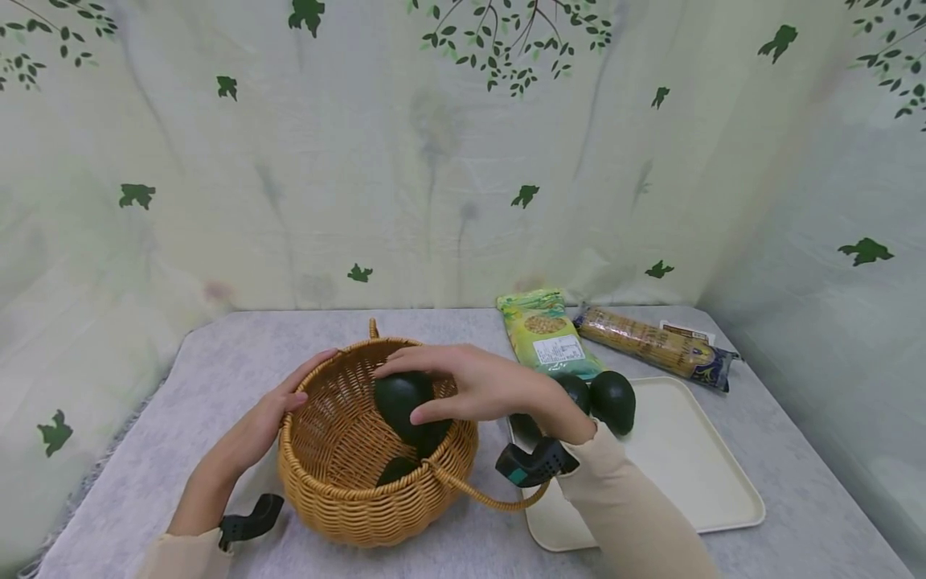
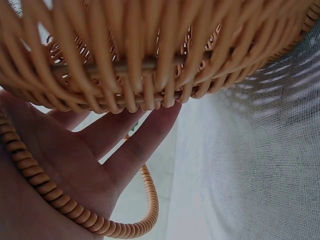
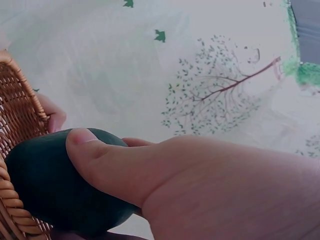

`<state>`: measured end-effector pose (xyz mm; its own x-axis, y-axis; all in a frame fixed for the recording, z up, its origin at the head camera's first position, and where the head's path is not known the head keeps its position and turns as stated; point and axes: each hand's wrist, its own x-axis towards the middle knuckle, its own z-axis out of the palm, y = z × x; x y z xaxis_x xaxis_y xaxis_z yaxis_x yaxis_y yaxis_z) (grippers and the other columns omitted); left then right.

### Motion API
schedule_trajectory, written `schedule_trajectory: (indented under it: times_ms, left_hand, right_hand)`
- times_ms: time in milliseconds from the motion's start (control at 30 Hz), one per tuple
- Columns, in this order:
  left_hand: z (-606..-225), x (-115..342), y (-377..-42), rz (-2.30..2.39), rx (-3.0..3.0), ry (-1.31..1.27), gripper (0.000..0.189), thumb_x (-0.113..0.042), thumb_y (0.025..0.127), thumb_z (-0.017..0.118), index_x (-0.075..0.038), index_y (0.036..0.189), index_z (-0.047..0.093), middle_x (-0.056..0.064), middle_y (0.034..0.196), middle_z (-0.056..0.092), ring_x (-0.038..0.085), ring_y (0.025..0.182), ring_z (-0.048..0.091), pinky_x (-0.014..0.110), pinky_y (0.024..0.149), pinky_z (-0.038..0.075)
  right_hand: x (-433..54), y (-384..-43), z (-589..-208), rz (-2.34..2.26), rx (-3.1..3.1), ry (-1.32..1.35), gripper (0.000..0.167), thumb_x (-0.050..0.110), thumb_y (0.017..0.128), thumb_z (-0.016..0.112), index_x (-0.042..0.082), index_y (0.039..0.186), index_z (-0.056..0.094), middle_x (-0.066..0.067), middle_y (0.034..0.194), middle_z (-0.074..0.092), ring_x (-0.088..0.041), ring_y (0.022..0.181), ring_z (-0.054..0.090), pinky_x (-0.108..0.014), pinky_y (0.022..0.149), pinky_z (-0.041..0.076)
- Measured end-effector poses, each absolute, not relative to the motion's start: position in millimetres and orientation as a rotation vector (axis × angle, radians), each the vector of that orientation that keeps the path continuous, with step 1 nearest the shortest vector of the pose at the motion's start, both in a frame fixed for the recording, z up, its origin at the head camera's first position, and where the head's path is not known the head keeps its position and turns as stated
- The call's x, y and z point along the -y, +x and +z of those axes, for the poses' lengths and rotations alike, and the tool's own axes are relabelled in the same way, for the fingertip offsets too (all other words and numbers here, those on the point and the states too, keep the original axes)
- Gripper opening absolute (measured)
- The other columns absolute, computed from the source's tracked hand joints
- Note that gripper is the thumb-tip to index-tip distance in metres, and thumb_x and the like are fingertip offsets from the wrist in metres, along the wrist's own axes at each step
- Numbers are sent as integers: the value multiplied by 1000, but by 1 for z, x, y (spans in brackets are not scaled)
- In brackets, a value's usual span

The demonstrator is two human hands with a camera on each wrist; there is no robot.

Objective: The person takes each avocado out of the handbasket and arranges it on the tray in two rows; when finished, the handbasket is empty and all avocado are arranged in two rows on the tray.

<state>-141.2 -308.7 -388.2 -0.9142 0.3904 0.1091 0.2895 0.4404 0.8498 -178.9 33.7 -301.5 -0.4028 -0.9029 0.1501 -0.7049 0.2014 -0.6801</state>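
Observation:
My right hand [image 1: 477, 382] holds a dark green avocado [image 1: 400, 406] over the right side of a wicker basket [image 1: 376, 515]. Its thumb lies across the avocado [image 3: 65, 185] in the right wrist view, beside the woven rim. Another avocado [image 1: 396, 470] lies inside the basket, partly hidden by the front rim. At the basket's left rim, my left hand [image 1: 264, 418] grips the edge, thumb on top. From the left wrist, the fingers [image 2: 145, 140] of that hand meet the outer weave, and a coiled handle [image 2: 82, 215] crosses the palm.
A cream tray [image 1: 687, 450] stands right of the basket, with several avocados [image 1: 612, 402] at its left back corner, partly behind my right wrist. The basket's other handle [image 1: 499, 504] hangs over the tray's edge. Behind lie a yellow-green bag [image 1: 546, 330] and a pack of pasta [image 1: 651, 344].

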Motion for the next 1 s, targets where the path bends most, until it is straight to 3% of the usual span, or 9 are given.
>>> schedule_trajectory:
  times_ms: [133, 367, 433, 600, 800, 900, 1000]
  left_hand:
    - [-388, 309, -141, 1493, -2571, 608, 57, -24, 110, 28, -30, 166, 20, 17, 170, 20, 51, 148, 25, 69, 102, 39]
    - [-387, 310, -141, 1492, -2562, 604, 58, -23, 110, 29, -31, 166, 21, 14, 169, 22, 48, 148, 28, 32, 99, 47]
    - [-388, 310, -141, 1496, -2560, 607, 58, -22, 109, 29, -31, 166, 21, 14, 169, 23, 48, 148, 28, 36, 100, 47]
    - [-388, 309, -141, 1505, -2562, 613, 59, -20, 109, 29, -31, 166, 20, 15, 169, 23, 50, 147, 28, 62, 102, 42]
    - [-389, 309, -141, 1496, -2575, 621, 58, -22, 109, 29, -30, 166, 20, 16, 169, 24, 49, 146, 30, 64, 101, 42]
    - [-389, 309, -140, 1494, -2581, 627, 58, -23, 110, 29, -31, 166, 20, 15, 169, 24, 37, 147, 34, 64, 101, 43]
    - [-388, 309, -140, 1495, -2585, 634, 57, -23, 110, 29, -31, 166, 21, 15, 169, 23, 18, 145, 36, 66, 102, 41]
  right_hand:
    - [-42, -176, -299, -1034, -2195, -1495, 58, 24, 98, 71, 24, 153, 51, 6, 158, 46, -7, 129, 56, -29, 103, 49]
    - [-55, -173, -298, -1102, -2186, -1452, 59, 26, 99, 71, 25, 154, 50, 4, 161, 42, -12, 135, 54, -35, 105, 48]
    - [-59, -172, -298, -1122, -2193, -1426, 59, 26, 99, 71, 27, 154, 49, 6, 162, 40, -12, 138, 52, -37, 108, 47]
    - [-69, -169, -297, -1190, -2187, -1371, 58, 25, 99, 71, 32, 153, 50, 8, 163, 38, -12, 137, 53, -42, 106, 48]
    - [-82, -168, -298, -1214, -2193, -1370, 58, 23, 99, 70, 28, 153, 49, 4, 162, 39, -14, 127, 58, -43, 95, 51]
    - [-88, -168, -299, -1221, -2208, -1360, 58, 23, 99, 71, 29, 153, 50, 6, 160, 42, -14, 119, 62, -39, 87, 54]
    - [-94, -168, -301, -1250, -2199, -1346, 58, 21, 99, 71, 28, 153, 50, 6, 159, 42, -15, 121, 62, -37, 86, 56]
